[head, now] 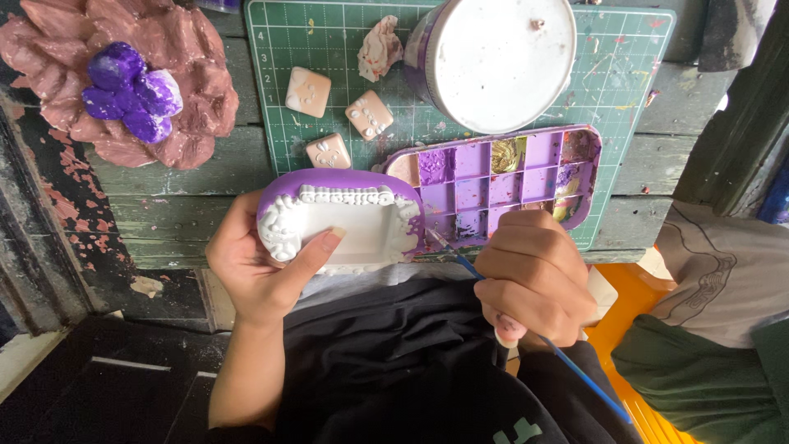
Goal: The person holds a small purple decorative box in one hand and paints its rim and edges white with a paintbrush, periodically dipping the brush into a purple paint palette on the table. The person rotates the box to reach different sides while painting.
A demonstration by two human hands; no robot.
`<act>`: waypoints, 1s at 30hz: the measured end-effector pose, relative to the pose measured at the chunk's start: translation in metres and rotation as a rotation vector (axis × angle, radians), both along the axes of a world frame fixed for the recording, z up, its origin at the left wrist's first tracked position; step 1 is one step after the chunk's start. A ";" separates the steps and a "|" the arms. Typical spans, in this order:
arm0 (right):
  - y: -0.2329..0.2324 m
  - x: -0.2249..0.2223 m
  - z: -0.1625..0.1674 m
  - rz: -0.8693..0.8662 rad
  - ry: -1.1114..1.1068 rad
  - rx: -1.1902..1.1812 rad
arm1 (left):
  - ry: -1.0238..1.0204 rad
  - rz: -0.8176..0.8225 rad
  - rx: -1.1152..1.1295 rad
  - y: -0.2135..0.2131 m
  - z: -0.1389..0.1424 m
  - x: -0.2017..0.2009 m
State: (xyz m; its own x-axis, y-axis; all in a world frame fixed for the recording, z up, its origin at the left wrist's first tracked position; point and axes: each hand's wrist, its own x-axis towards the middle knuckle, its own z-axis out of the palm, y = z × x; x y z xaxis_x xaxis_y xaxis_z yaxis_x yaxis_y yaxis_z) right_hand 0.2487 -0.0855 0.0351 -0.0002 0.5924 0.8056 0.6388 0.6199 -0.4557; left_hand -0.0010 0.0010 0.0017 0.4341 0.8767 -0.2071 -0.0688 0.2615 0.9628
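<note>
- Two hands in my feed, both busy. Left hand (261,267) grips a small rectangular plaster tray (341,218), thumb lying across its white inner face, fingers behind its left end.
- Tray looks white inside with a raised, scrolled border; its outer rim is painted purple along the top and left end. It is held up just above the near table edge, touching nothing but the hand.
- Far left on the table: a dusty-pink moulded flower (123,82) with purple lumps at its centre.
- Surface is a worn, green-grey plank table (189,205), paint flaking; a green cutting mat (279,49) with a grid lies on it, flecked with paint.
- On the mat: three small tan square tiles (308,90) with white raised marks, and a crumpled, paint-stained wad (380,45).
- Big round tub (497,57), white lid on, purple side showing.
- Lilac palette box (501,177), compartments holding purple, gold and dark paint residue.
- Right hand (534,275) is curled around a thin blue-handled brush (526,325), tip meeting the tray's right end.
- Far right: grey and green cloth, orange beneath.
</note>
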 end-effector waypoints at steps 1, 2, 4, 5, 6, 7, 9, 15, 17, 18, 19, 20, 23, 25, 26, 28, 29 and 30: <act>-0.001 0.000 0.003 -0.007 -0.002 -0.054 | -0.002 0.001 -0.003 0.000 0.000 0.000; -0.002 0.001 0.006 -0.014 -0.004 -0.106 | -0.004 0.002 -0.006 0.000 0.000 0.000; -0.003 0.000 0.007 -0.003 0.013 -0.106 | -0.005 0.002 -0.003 0.000 0.000 0.000; -0.003 -0.001 0.005 0.014 0.032 -0.054 | -0.005 0.001 0.002 0.000 0.000 0.001; -0.002 -0.001 0.003 0.030 0.049 -0.002 | -0.005 -0.001 0.008 0.000 0.000 0.001; -0.003 -0.001 0.003 0.037 0.046 -0.052 | 0.000 -0.002 0.007 0.000 0.000 0.000; -0.005 -0.001 0.002 0.051 0.041 -0.152 | 0.011 -0.001 0.007 0.000 0.001 0.001; -0.012 0.004 0.008 -0.006 -0.038 -0.197 | -0.002 0.001 -0.004 -0.001 0.001 0.000; -0.012 0.004 0.008 0.028 -0.005 -0.144 | -0.005 0.002 -0.005 -0.001 0.001 0.001; -0.011 0.003 0.006 0.046 0.012 -0.116 | -0.006 0.003 -0.004 -0.001 0.000 0.001; -0.011 0.002 0.006 0.046 0.023 -0.143 | -0.011 0.001 -0.007 -0.001 0.001 0.000; -0.010 0.001 0.005 0.045 0.035 -0.170 | -0.015 -0.001 -0.009 -0.001 0.001 0.001; -0.006 -0.002 0.001 -0.012 0.048 -0.099 | -0.033 -0.005 -0.009 0.000 0.000 0.001; -0.004 -0.001 0.001 -0.034 0.026 -0.074 | -0.035 -0.006 -0.004 0.000 0.000 0.001; -0.005 0.001 0.003 -0.030 0.003 -0.096 | -0.032 -0.006 0.000 0.000 0.000 0.001; -0.007 0.003 0.007 -0.009 -0.014 -0.126 | -0.025 -0.006 0.003 0.000 0.000 0.001; -0.007 0.003 0.008 0.007 -0.006 -0.135 | -0.021 -0.006 0.002 0.000 0.000 0.001; -0.008 0.003 0.009 0.021 0.002 -0.143 | -0.017 -0.008 0.002 0.000 0.000 0.001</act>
State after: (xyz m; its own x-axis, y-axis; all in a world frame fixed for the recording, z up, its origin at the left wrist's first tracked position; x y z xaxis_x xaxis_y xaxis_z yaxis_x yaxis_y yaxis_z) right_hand 0.2513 -0.0932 0.0437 -0.0121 0.7011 0.7130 0.6249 0.5619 -0.5419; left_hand -0.0005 0.0009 0.0019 0.4446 0.8737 -0.1974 -0.0833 0.2598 0.9621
